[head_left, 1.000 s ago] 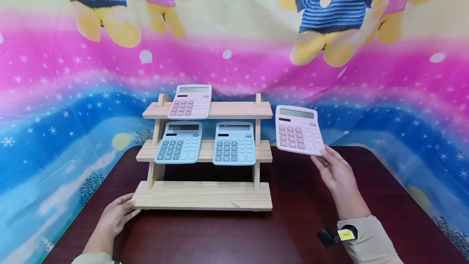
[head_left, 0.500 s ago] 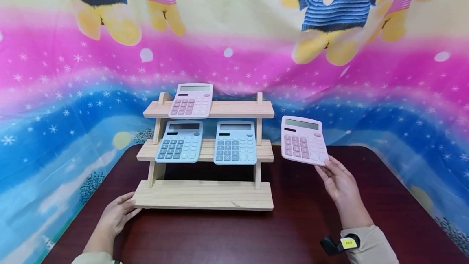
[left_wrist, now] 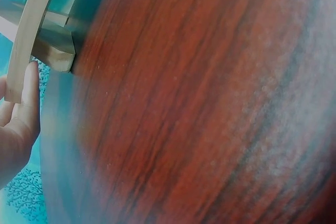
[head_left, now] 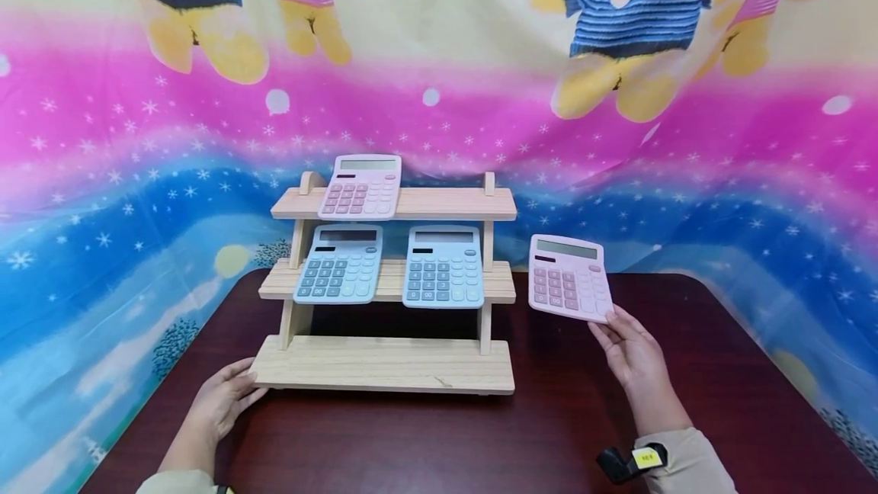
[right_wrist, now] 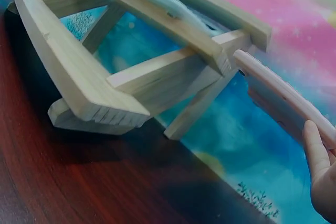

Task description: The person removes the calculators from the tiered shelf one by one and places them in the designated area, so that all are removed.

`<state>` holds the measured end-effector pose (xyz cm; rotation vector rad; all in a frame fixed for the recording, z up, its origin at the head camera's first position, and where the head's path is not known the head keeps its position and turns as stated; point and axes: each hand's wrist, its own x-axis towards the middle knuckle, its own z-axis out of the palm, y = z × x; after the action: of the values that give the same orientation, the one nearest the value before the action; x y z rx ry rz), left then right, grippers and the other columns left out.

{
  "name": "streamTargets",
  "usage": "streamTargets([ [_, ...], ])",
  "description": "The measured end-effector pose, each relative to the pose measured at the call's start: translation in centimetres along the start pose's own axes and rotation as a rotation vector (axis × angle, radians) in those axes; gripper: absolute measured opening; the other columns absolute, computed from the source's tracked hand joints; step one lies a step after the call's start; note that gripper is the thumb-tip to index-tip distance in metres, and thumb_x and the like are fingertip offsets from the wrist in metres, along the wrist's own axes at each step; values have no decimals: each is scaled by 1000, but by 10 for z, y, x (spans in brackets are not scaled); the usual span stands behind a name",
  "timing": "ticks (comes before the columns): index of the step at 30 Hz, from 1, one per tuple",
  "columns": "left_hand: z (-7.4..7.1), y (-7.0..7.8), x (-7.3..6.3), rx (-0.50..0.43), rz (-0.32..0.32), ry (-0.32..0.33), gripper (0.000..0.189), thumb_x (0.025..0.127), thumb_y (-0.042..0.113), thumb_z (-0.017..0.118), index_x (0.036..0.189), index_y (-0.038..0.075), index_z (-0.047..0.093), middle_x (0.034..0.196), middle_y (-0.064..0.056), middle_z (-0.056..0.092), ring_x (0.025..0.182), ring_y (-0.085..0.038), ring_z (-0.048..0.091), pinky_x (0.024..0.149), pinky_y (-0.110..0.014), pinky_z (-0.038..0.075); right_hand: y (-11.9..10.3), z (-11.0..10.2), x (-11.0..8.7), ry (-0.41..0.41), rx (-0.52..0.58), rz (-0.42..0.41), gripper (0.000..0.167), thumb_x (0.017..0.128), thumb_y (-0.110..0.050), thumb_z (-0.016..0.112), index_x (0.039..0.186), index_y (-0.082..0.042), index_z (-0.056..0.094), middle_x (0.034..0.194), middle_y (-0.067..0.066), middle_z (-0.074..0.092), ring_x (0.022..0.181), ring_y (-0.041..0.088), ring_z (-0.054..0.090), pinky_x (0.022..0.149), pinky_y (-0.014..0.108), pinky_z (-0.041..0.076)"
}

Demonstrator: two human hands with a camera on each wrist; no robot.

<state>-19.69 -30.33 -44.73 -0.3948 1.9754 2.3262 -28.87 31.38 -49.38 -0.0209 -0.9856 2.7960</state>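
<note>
In the head view my right hand (head_left: 638, 360) pinches a pink calculator (head_left: 568, 277) by its lower right corner, right of a three-tier wooden rack (head_left: 384, 364). The calculator's keys face me. From the right wrist view I see the held calculator (right_wrist: 286, 98) edge-on, raised beside the rack's upper tiers. My left hand (head_left: 218, 406) holds the left end of the bottom shelf, thumb and fingers on either side of the board (left_wrist: 31, 35) in the left wrist view. Another pink calculator (head_left: 360, 187) leans on the top tier's left. Two blue calculators, left (head_left: 339, 264) and right (head_left: 444, 267), lean on the middle tier.
The rack stands on a dark red wooden table (head_left: 384, 448) with rounded far corners. Close behind hangs a printed cloth backdrop (head_left: 439, 128) with bears and snowflakes, wrapping round both sides. Two small wooden posts, one the right post (head_left: 489, 184), rise from the top tier.
My right hand has lowered the pink calculator and drawn it slightly away from the rack. My left hand keeps its hold on the bottom shelf, and the calculators on the rack stay put.
</note>
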Motion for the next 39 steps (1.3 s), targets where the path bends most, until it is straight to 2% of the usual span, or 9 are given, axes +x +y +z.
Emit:
streamTargets([
  [1, 0, 0, 0, -1, 1, 0, 61, 88, 1, 46, 133, -11, 8, 99, -6, 45, 77, -5, 56, 78, -29, 47, -2, 8, -6, -6, 38, 22, 39, 83, 2, 55, 120, -6, 52, 114, 13, 52, 104, 23, 49, 85, 38, 41],
  [5, 0, 0, 0, -1, 2, -3, 60, 88, 1, 45, 133, -11, 7, 100, -7, 45, 77, -5, 56, 78, -29, 47, -1, 13, -12, 37, 21, 39, 36, 82, 1, 56, 116, -7, 56, 109, 12, 54, 101, 21, 52, 84, 36, 42],
  [8, 1, 1, -1, -2, -2, -3, 60, 88, 0, 44, 133, -11, 7, 101, -8, 45, 77, -5, 56, 78, -29, 47, 1, 16, -16, 86, -74, 42, 35, 78, -3, 62, 112, -11, 60, 106, 8, 56, 100, 19, 52, 84, 34, 42],
  [14, 1, -1, -2, 2, -17, 14, 59, 89, 1, 44, 134, -11, 8, 107, -14, 43, 77, -5, 55, 78, -30, 47, -7, 65, -50, 178, -60, 126, 21, 74, 1, 64, 93, -9, 67, 91, 8, 59, 86, 17, 58, 78, 32, 47],
  [18, 4, -1, 1, 29, -22, 29, 58, 89, 4, 44, 134, -9, 9, 125, -27, 26, 78, -4, 55, 78, -29, 47, -12, 85, -61, 212, 2, 169, 16, 78, 6, 58, 84, -6, 67, 84, 10, 60, 79, 18, 59, 75, 31, 48],
  [21, 4, 0, 3, 40, -23, 41, 57, 90, 5, 43, 135, -8, 11, 130, -29, 17, 78, -4, 55, 78, -29, 47, -12, 87, -61, 232, 9, 187, 17, 81, 6, 55, 82, -6, 67, 83, 9, 60, 78, 18, 59, 75, 31, 48],
  [32, 4, 3, 1, 14, -27, 26, 58, 90, 2, 43, 134, -9, 7, 130, -30, 16, 78, -4, 55, 78, -29, 47, -6, 77, -56, 274, -60, 218, 15, 82, 2, 54, 86, -10, 64, 83, 7, 60, 78, 18, 59, 77, 30, 47],
  [36, 4, 4, -1, 8, -34, 28, 59, 89, 2, 44, 134, -10, 7, 123, -27, 27, 77, -5, 55, 77, -29, 47, -4, 76, -57, 272, -89, 227, 16, 83, 1, 54, 89, -11, 62, 84, 6, 60, 78, 17, 59, 80, 31, 46],
  [39, 4, 5, -2, 0, -39, 25, 60, 88, 1, 45, 134, -10, 8, 109, -16, 41, 77, -5, 56, 77, -29, 47, -3, 75, -56, 269, -109, 231, 16, 84, 2, 52, 90, -11, 60, 83, 5, 60, 78, 17, 59, 80, 31, 45],
])
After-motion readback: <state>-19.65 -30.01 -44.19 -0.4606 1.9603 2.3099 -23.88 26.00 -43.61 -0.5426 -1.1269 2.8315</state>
